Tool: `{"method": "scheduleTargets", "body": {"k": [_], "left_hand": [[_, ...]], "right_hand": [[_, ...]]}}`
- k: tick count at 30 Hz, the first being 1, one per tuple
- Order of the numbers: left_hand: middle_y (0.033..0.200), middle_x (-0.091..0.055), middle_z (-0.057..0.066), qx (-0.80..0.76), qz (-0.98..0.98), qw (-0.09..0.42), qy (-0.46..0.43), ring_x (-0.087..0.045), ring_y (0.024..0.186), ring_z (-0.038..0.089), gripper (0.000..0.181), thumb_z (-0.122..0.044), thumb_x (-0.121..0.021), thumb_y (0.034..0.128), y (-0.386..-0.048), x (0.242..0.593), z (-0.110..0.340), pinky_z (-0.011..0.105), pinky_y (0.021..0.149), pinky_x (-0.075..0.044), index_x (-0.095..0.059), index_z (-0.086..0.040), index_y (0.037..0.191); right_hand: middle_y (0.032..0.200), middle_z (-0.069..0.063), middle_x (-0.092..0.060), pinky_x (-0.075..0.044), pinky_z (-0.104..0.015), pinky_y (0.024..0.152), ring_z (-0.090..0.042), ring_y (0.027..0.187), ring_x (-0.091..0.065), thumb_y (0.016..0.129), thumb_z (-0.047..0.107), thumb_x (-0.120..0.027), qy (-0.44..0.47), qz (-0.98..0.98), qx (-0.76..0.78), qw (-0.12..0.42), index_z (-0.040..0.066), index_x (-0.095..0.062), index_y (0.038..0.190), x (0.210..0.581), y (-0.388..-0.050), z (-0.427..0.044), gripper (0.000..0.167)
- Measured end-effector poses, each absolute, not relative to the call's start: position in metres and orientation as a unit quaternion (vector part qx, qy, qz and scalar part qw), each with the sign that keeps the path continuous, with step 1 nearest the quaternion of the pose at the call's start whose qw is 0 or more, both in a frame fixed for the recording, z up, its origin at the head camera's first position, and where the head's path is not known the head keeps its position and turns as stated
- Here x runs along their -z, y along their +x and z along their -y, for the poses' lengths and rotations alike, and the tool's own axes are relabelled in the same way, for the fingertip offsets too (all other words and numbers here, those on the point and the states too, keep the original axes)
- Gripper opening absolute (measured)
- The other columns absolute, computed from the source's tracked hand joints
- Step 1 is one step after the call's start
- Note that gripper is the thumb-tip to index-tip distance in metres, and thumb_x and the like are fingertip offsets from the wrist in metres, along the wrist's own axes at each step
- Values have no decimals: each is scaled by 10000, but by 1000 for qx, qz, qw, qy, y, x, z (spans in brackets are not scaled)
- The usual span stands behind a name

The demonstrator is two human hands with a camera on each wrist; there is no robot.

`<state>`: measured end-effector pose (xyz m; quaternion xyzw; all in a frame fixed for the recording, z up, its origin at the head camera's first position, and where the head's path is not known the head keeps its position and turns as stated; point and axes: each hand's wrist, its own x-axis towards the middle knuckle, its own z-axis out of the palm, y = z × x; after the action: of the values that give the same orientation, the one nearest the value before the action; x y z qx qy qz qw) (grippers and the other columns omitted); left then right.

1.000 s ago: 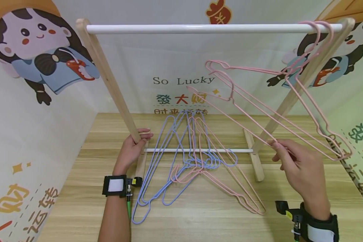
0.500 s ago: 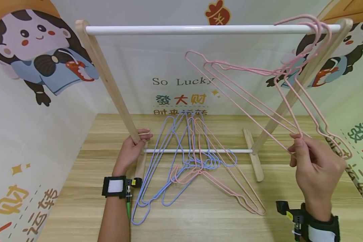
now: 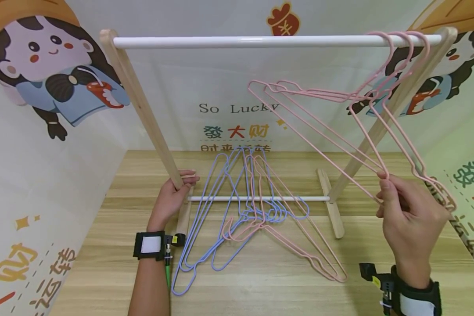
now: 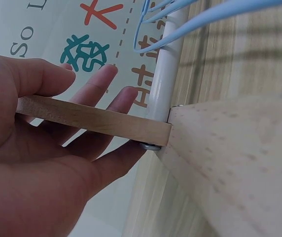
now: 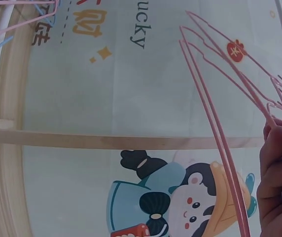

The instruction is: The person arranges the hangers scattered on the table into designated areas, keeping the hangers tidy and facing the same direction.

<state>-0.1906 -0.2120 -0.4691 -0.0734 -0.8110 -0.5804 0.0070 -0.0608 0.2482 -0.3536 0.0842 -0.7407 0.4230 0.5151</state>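
My right hand (image 3: 412, 219) pinches the lower right corner of a pink wire hanger (image 3: 368, 139) between thumb and fingers. That hanger's hook lies over the white top rod (image 3: 241, 42) of a wooden rack, left of two more pink hangers (image 3: 416, 153) hooked at the rod's right end. In the right wrist view, the fingertips (image 5: 276, 140) meet pink wire at the right edge. Low on the rack's left post (image 3: 142, 105), my left hand (image 3: 171, 197) grips the wood. The left wrist view shows the thumb on one side of the post (image 4: 96, 118) and fingers on the other.
Several blue hangers (image 3: 242, 215) lie overlapping on the wood-grain table, partly across the lower white rod (image 3: 213, 199). Pink hangers (image 3: 262, 224) lie over them. The rack's right foot (image 3: 333, 219) stands on the table. Printed walls rise behind and at both sides.
My right hand has moved right and up with the pink hanger. Its hook has risen over the top rod and now sits left of the two others. My left hand has stayed put.
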Motion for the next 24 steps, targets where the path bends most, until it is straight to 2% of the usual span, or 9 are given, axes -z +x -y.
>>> {"method": "scheduleTargets", "body": {"k": [4,9,12,14,17,20,21,24], "left_hand": [[1407,-707,244,582,810,7,-73,-664,1346,405,378,-6,-527,1124,-189,467,212,535,1135,-463,-599,45,1492],[1415,-704,242,578,813,7,-74,-664,1348,396,389,-7,-522,1125,-191,468,212,422,1100,-482,-593,40,1504],[1415,-705,240,576,814,6,-74,-663,1350,396,392,-4,-518,1123,-191,470,212,392,1086,-483,-593,41,1504],[1418,-705,236,574,815,5,-74,-662,1351,397,395,-7,-512,1124,-192,471,213,399,1082,-485,-590,39,1509],[1414,-710,225,573,817,3,-72,-665,1347,393,395,-7,-509,1123,-193,473,213,419,1076,-486,-590,35,1508],[1413,-714,216,573,817,1,-70,-666,1347,387,394,-14,-512,1124,-193,473,213,407,1061,-488,-595,25,1507],[1412,-714,216,573,817,1,-70,-666,1347,386,394,-15,-513,1124,-193,473,213,406,1061,-488,-596,24,1507],[1412,-714,219,573,816,3,-72,-666,1347,388,394,-18,-517,1124,-193,472,213,407,1068,-489,-599,23,1507]], "right_hand": [[902,197,-710,-448,-16,635,156,636,-583,1011,-39,-735,74,749,-417,510,-161,-797,1009,357,-62,-253,137],[983,268,-716,-472,-18,701,144,794,-678,998,-5,-752,49,757,-411,506,-167,-785,1045,362,-62,-260,172],[990,259,-711,-474,-20,738,137,862,-694,990,18,-761,37,758,-400,514,-166,-782,1040,362,-62,-263,191],[1001,192,-730,-480,-28,765,136,899,-697,977,9,-766,30,756,-392,523,-165,-781,1039,361,-61,-262,185],[1012,-41,-803,-495,-46,804,128,935,-697,962,0,-775,16,749,-387,538,-161,-783,1044,357,-59,-260,181],[1006,-257,-788,-516,-76,855,109,945,-699,955,28,-780,7,732,-386,562,-160,-782,1030,352,-58,-256,203],[997,-287,-777,-526,-90,869,100,944,-700,953,34,-783,6,725,-386,570,-165,-778,1020,351,-57,-255,210],[995,-263,-783,-551,-138,908,58,954,-707,942,41,-790,7,705,-390,592,-170,-775,994,349,-57,-254,219]]}}
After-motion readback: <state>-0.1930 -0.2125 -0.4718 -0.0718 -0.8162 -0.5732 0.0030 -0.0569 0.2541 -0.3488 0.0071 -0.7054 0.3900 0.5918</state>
